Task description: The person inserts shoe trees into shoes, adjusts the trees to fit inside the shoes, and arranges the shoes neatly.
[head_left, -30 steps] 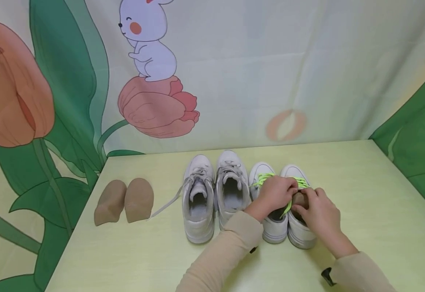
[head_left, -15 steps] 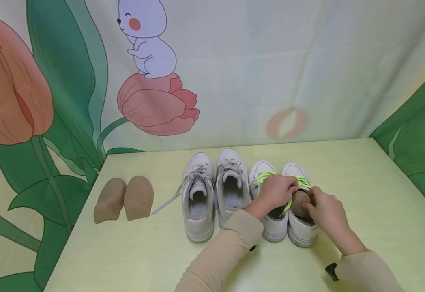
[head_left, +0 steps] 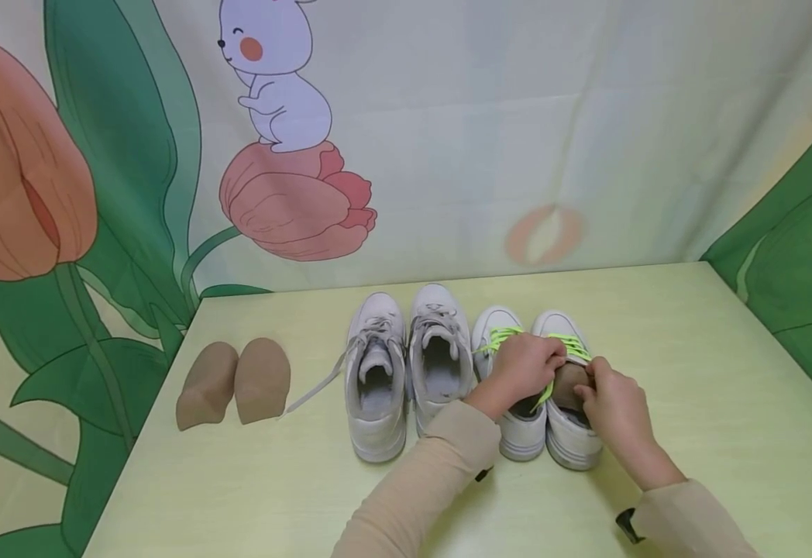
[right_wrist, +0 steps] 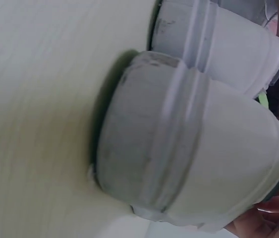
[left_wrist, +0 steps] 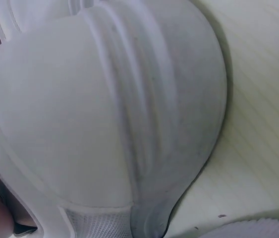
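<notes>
On the right of the head view, two white sneakers with lime-green laces stand side by side. In the opening of the right-hand sneaker lies a brown rounded shoe insert, its front end under the laces. My right hand holds the insert's right side, thumb on it and fingers at the collar. My left hand pinches at the tongue of this sneaker, its fingertips partly hidden, and covers part of the other green-laced sneaker. Close up, the right wrist view shows the sneaker's heel with right fingers below it.
Left of the hands stand two larger white sneakers, one left and one beside it, a grey lace trailing leftward. Two more brown inserts, one and another, lie on the pale table. A printed curtain hangs behind.
The brown insert has gone lower and further toward the toe of the right-hand sneaker, and more of the heel opening shows. My right hand shifted slightly right, while the left stayed at the tongue.
</notes>
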Demonstrator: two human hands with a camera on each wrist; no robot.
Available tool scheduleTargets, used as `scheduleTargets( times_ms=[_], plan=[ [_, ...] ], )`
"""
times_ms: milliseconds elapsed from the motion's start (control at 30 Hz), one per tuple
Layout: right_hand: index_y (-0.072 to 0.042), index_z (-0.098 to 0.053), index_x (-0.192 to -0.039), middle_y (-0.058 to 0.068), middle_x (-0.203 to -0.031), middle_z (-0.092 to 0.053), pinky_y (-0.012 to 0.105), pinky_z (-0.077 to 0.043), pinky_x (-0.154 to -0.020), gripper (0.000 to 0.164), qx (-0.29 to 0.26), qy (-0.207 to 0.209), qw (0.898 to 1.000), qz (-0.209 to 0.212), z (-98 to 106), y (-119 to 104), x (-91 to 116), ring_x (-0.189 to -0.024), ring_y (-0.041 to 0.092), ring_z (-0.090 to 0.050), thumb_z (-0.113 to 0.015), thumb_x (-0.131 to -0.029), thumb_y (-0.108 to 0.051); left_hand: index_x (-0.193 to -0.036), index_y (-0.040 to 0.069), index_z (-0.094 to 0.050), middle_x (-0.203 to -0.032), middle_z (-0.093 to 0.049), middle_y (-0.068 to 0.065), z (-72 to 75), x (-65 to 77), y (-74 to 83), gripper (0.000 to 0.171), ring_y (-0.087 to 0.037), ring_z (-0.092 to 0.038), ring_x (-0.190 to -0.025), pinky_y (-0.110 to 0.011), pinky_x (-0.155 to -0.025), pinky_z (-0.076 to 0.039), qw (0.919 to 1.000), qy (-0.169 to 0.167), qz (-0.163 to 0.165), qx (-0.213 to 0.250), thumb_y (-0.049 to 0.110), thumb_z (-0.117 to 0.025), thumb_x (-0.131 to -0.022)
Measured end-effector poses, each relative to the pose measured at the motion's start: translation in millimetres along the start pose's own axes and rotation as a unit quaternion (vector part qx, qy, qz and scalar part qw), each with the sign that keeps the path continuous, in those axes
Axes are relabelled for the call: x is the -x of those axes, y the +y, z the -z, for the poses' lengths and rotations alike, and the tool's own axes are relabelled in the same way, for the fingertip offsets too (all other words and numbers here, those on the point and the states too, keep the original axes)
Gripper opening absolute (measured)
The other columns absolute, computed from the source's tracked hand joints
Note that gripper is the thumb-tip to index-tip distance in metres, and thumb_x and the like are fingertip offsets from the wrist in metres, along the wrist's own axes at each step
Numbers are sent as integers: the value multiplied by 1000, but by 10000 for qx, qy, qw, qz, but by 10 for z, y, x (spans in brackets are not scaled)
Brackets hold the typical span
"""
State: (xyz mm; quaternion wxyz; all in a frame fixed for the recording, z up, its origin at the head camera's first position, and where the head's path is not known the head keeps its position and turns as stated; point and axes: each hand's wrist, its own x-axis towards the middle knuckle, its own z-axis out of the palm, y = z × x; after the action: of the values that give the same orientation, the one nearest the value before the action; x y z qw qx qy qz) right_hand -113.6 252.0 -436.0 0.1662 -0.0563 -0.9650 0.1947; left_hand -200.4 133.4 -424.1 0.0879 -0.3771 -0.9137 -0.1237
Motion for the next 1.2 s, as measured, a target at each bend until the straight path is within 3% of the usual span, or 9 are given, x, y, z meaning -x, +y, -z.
scheduleTargets(
  times_ms=[300, 567, 733, 967, 1200],
  plan=[
    [0, -48, -81, 12, -64, -55, 35, -38, -49, 18, -171, 279, 9995, -47, -56, 37, -2, -55, 24, -49, -63, -79, -10, -90, 29, -66, -72, -62, 12, 11, 17, -3, 14, -7, -51, -58, -20, -50, -38, 10000, 32, 49, -61, 31, -52, -87],
    [-1, -53, -85, 11, -70, -60, 27, -38, -48, 17, -639, -574, 9961, -209, 162, 138, -88, -57, 17, -51, -61, -80, -15, -91, 29, -66, -80, -65, 15, -24, 19, 5, 14, -5, -58, -68, -19, -59, -42, 9998, 145, 4, 102, 32, -52, -87],
    [-1, -54, -94, 12, -73, -61, 26, -36, -46, 28, -413, -708, 9960, -350, 312, 117, -207, -54, 16, -50, -55, -81, -26, -92, 29, -65, -81, -65, 16, -35, 26, 7, 14, -4, -59, -69, -19, -60, -43, 9993, 345, -44, 133, 33, -53, -87],
    [-2, -55, -102, 19, -93, -60, 29, -39, -52, 37, -189, -1241, 9921, -65, 317, 105, -367, -73, 26, -56, -58, -81, -32, -91, 29, -65, -80, -65, 16, -51, 19, -13, 14, -4, -58, -67, -19, -58, -42, 9989, 434, -66, 177, 33, -53, -87],
    [-1, -56, -101, 20, -97, -60, 34, -46, -60, 26, -789, -1479, 9855, 246, 273, 222, -418, -78, 28, -60, -55, -85, -22, -91, 28, -65, -80, -65, 15, -45, 15, -30, 13, -4, -59, -68, -19, -58, -42, 9987, 447, -51, 239, 33, -54, -86]
  ],
)
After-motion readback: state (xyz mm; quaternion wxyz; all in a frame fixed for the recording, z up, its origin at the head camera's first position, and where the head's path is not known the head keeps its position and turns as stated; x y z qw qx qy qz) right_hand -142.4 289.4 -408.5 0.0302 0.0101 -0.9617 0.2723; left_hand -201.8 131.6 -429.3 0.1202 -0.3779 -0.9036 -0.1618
